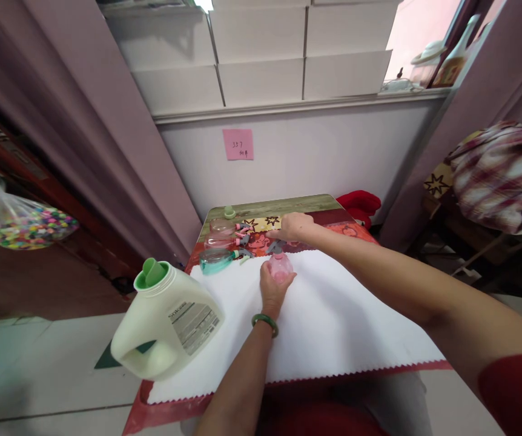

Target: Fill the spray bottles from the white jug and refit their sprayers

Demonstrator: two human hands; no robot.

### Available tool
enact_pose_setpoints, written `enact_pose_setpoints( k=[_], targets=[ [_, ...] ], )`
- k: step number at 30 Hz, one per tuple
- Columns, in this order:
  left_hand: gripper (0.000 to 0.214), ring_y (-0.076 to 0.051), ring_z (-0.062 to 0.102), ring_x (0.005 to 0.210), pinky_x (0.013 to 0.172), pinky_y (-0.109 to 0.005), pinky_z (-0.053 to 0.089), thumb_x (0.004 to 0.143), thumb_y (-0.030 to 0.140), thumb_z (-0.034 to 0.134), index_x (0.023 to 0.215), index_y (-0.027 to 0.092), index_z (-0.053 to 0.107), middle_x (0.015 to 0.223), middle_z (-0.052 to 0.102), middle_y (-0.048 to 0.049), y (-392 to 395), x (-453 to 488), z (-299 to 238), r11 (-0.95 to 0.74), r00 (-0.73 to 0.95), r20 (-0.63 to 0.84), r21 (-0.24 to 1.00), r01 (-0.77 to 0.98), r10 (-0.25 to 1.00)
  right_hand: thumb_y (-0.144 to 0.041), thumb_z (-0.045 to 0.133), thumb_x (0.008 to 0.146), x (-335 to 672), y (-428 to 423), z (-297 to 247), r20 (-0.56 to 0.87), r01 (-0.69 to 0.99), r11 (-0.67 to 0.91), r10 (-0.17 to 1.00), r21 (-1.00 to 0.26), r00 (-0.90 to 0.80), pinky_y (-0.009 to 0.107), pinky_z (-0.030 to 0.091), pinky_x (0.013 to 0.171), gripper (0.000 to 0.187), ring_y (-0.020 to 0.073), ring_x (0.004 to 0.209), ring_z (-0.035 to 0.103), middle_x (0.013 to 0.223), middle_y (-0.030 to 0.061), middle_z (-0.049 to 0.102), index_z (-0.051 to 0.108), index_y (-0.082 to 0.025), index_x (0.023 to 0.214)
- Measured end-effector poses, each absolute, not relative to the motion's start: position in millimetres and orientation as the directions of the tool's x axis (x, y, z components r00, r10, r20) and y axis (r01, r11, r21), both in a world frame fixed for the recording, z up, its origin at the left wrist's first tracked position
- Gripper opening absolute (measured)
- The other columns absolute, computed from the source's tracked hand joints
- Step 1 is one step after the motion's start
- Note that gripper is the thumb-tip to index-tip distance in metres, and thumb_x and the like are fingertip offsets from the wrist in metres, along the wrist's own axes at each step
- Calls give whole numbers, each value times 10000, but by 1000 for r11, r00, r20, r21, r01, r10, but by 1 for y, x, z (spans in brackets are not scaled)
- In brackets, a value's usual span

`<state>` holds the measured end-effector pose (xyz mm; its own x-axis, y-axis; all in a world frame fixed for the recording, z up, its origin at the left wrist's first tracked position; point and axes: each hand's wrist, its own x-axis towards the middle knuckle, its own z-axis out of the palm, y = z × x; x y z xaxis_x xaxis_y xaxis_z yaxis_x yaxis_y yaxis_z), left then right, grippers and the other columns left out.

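My left hand (274, 289), with a green bangle on its wrist, is closed round a small pink spray bottle (281, 266) that stands on a white cloth (333, 321). My right hand (295, 227) reaches further out and rests, fingers curled, just above the bottle's grey spray head (275, 246); whether it grips anything is hidden. Two more small spray bottles lie to the left, a pink one (222, 241) and a teal one (215, 259).
A large pale green detergent jug (165, 318) with a green cap sits at the table's near left corner. A small green cap (229, 212) lies at the far edge. A red patterned mat covers the table (279, 204). White boxes line the sill behind.
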<state>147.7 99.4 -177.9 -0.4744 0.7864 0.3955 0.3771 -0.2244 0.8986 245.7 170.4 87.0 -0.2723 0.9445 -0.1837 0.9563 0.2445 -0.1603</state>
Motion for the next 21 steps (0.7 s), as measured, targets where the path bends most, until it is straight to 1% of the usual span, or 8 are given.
enact_pose_setpoints(
  k=[3, 5, 7, 9, 12, 14, 17, 21],
  targets=[
    [742, -362, 636, 1158, 1045, -604, 499, 584, 394, 965, 1193, 256, 564, 1171, 637, -95, 99, 149, -178, -227, -478, 431, 875, 427, 765, -601, 775, 849, 241, 169, 88, -194, 963, 242, 946, -122, -262, 443, 590, 923, 498, 374, 1089, 770, 1014, 187, 810, 806, -147, 1049],
    [751, -376, 628, 1187, 1065, -622, 488, 579, 375, 957, 1204, 244, 560, 1196, 635, -119, 99, 150, -177, -232, -465, 449, 862, 451, 763, -475, 818, 819, 238, 166, 90, -225, 959, 261, 933, -110, -279, 417, 599, 872, 422, 359, 1027, 785, 993, 177, 813, 802, -143, 1080],
    [747, -371, 641, 1176, 1060, -603, 501, 572, 348, 948, 1202, 233, 563, 1193, 646, -129, 98, 151, -176, -237, -441, 456, 853, 465, 773, -336, 822, 805, 238, 161, 94, -252, 942, 319, 907, -108, -336, 382, 596, 810, 386, 342, 965, 794, 988, 178, 818, 787, -129, 1129],
    [734, -356, 664, 1147, 1036, -573, 526, 572, 331, 935, 1200, 236, 566, 1185, 664, -123, 98, 152, -176, -236, -420, 451, 850, 470, 788, -249, 830, 786, 238, 156, 96, -251, 914, 391, 879, -108, -405, 350, 581, 782, 457, 335, 977, 794, 1050, 189, 822, 753, -119, 1217],
    [740, -331, 698, 1084, 961, -530, 567, 599, 336, 918, 1233, 251, 545, 1167, 685, -109, 97, 154, -176, -214, -411, 420, 862, 460, 809, -239, 860, 770, 238, 152, 99, -206, 850, 521, 826, -73, -524, 319, 556, 780, 644, 331, 1073, 775, 1200, 200, 800, 664, -118, 1372],
    [768, -321, 712, 1023, 896, -506, 584, 613, 339, 916, 1262, 244, 517, 1149, 693, -115, 97, 154, -176, -197, -413, 395, 874, 445, 820, -227, 859, 771, 237, 152, 99, -212, 774, 634, 754, -14, -622, 309, 536, 769, 674, 324, 1094, 766, 1227, 191, 794, 643, -123, 1400],
    [789, -332, 712, 997, 870, -507, 581, 609, 331, 923, 1266, 220, 502, 1148, 693, -140, 96, 154, -173, -187, -413, 373, 886, 424, 831, -127, 828, 759, 233, 151, 99, -268, 647, 760, 636, 58, -724, 293, 503, 755, 565, 294, 1047, 766, 1174, 143, 814, 709, -159, 1310],
    [762, -345, 686, 1077, 951, -517, 550, 605, 335, 927, 1250, 230, 536, 1182, 675, -137, 97, 153, -168, -211, -402, 378, 892, 400, 834, -26, 781, 743, 233, 145, 96, -293, 537, 842, 527, 51, -798, 264, 469, 764, 368, 234, 999, 750, 1075, 45, 838, 813, -238, 1043]
  ],
)
